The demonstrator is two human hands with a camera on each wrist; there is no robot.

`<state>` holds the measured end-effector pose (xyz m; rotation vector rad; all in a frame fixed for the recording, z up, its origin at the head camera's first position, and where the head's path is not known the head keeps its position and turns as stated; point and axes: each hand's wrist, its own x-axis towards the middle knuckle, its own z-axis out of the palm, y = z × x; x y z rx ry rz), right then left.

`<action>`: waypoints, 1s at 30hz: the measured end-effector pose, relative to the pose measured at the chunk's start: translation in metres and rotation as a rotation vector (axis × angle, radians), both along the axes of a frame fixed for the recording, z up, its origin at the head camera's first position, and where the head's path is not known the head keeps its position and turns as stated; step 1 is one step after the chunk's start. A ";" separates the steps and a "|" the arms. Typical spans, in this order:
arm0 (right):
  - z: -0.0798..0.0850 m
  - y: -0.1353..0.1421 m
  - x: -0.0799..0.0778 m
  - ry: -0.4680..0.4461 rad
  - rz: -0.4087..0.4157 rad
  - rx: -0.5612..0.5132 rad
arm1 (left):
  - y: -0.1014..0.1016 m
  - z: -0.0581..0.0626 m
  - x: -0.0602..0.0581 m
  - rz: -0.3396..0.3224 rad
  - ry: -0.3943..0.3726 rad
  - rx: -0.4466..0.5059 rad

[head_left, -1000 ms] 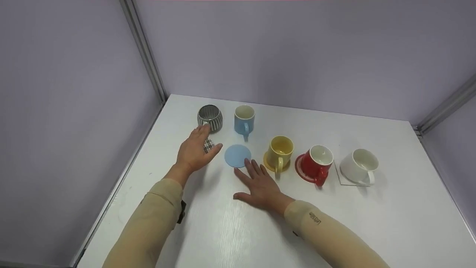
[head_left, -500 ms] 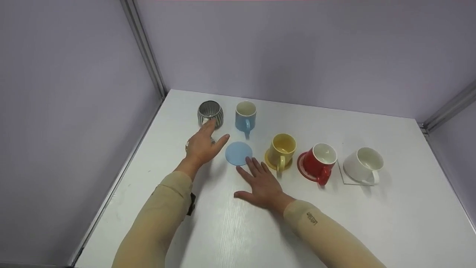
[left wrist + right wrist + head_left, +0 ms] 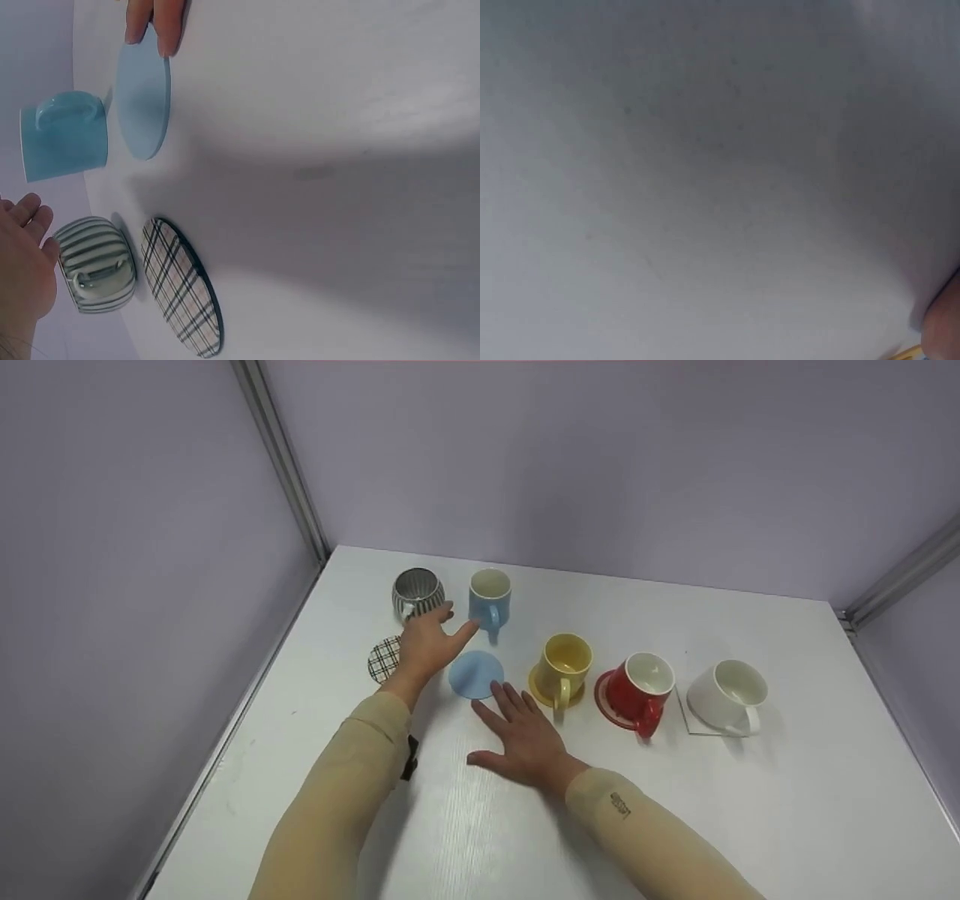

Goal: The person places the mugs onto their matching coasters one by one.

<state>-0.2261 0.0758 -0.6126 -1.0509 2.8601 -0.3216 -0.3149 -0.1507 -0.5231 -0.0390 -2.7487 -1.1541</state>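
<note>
My left hand (image 3: 429, 646) hovers over the table, thumb spread, between the grey-striped mug (image 3: 409, 598) and the light blue mug (image 3: 484, 606). It holds nothing. The left wrist view shows the blue mug (image 3: 71, 139) and the striped mug (image 3: 94, 259) upright beyond that hand. Nearer lies a round plaid coaster (image 3: 180, 289), partly covered by the hand in the head view. My right hand (image 3: 529, 741) rests flat on the table with fingers spread, its fingertips at the near edge of the round blue coaster (image 3: 474, 673).
To the right, a yellow mug (image 3: 559, 664) stands on a yellow coaster (image 3: 537, 690). Beyond it are a red mug (image 3: 630, 694) on a red coaster (image 3: 606, 711) and a white mug (image 3: 712, 697) on a square white coaster (image 3: 699, 727). Grey walls enclose the back and sides.
My left hand has moved right, from in front of the striped mug towards the blue mug, uncovering part of the plaid coaster. The right hand and the mugs have stayed put.
</note>
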 end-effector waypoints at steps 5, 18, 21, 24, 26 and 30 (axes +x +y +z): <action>0.002 0.001 0.001 0.012 0.002 -0.017 | 0.012 0.000 -0.008 0.008 -0.019 0.048; 0.006 -0.006 0.007 -0.011 0.004 0.011 | 0.026 -0.001 -0.020 0.064 -0.023 0.072; 0.005 -0.008 0.008 -0.017 0.003 0.010 | 0.027 -0.003 -0.023 0.074 -0.029 0.072; 0.005 -0.009 0.010 -0.013 0.007 -0.003 | 0.028 -0.006 -0.025 0.079 -0.037 0.074; 0.005 -0.009 0.012 0.000 0.012 -0.012 | 0.028 -0.007 -0.026 0.079 -0.046 0.071; 0.004 -0.010 0.015 0.033 0.028 -0.036 | 0.029 -0.009 -0.028 0.084 -0.047 0.064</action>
